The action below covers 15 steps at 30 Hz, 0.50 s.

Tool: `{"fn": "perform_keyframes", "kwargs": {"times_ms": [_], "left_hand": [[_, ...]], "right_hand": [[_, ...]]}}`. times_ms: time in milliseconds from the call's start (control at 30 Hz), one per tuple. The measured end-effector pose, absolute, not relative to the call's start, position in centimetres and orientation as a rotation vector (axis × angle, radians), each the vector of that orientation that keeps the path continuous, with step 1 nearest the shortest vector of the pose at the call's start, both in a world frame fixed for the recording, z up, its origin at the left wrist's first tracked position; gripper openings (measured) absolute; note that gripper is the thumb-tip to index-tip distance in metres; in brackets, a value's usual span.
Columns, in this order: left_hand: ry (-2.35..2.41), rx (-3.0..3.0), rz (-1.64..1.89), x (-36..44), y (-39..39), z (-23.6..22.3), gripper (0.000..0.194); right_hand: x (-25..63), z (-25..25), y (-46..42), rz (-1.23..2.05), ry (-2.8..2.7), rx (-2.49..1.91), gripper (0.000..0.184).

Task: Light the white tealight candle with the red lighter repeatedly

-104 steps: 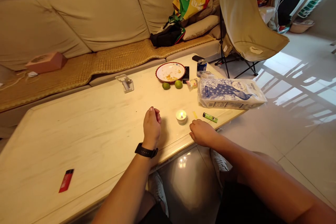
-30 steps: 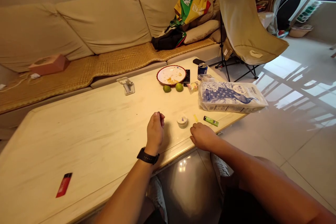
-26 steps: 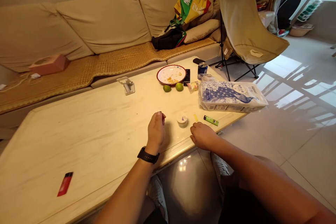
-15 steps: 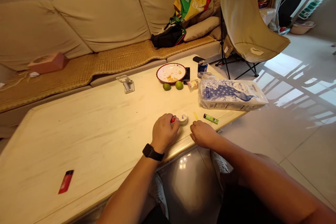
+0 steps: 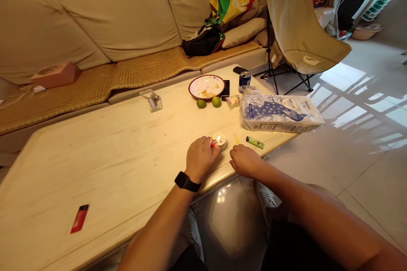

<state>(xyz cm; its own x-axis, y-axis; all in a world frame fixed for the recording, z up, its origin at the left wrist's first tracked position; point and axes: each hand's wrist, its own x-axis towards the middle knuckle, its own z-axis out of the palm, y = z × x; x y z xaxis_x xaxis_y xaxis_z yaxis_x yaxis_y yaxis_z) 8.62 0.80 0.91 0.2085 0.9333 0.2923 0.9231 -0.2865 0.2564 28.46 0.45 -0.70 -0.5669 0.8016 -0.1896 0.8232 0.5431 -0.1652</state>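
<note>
Far lighter: a red disposable lighter lies on the pale stone tabletop, well left of the candle, with neither hand near it.

Stand: a small white bracket-like stand is placed beyond and left of the candle.

Left hand: the left hand is held just left of the candle, its fingers closed firmly around a lighter. A black wristwatch is worn on the wrist.

Plate and fruit: a red-rimmed plate and two limes are set beyond the candle.

Held lighter: a small red lighter is gripped with its head brought against the candle.

Candle: a tealight candle stands near the front table edge. A small flame is seen at it; whether the wick has caught cannot be told.

Right hand: the right hand is rested on the tabletop just right of the candle, fingers loosely curled. Nothing is seen held.

Small items: a yellow strip and a green lighter lie right of the candle, beyond the right hand.

Far right: a blue-printed tissue pack lies beyond and right of the candle, with a drinks can behind it.
</note>
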Motion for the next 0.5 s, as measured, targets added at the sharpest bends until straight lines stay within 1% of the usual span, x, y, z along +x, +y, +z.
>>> {"fn": "perform_keyframes", "kwargs": {"times_ms": [133,233,400,500], "left_hand": [[1.871,2.428,0.578,8.6,0.8,0.9,0.017],[1.869,2.380,0.642,8.4,0.9,1.0,0.017],[1.867,2.023,0.923,7.5,0.7,1.4,0.026],[1.775,1.740,1.127,7.0,0.9,1.4,0.028]], "right_hand": [[28.5,-0.7,0.4,-0.366,2.674,1.428,0.027],[28.5,-0.7,0.4,-0.367,2.665,1.436,0.026],[28.5,-0.9,0.5,-0.367,2.671,1.431,0.027],[28.5,-0.9,0.5,-0.369,2.670,1.432,0.027]]}}
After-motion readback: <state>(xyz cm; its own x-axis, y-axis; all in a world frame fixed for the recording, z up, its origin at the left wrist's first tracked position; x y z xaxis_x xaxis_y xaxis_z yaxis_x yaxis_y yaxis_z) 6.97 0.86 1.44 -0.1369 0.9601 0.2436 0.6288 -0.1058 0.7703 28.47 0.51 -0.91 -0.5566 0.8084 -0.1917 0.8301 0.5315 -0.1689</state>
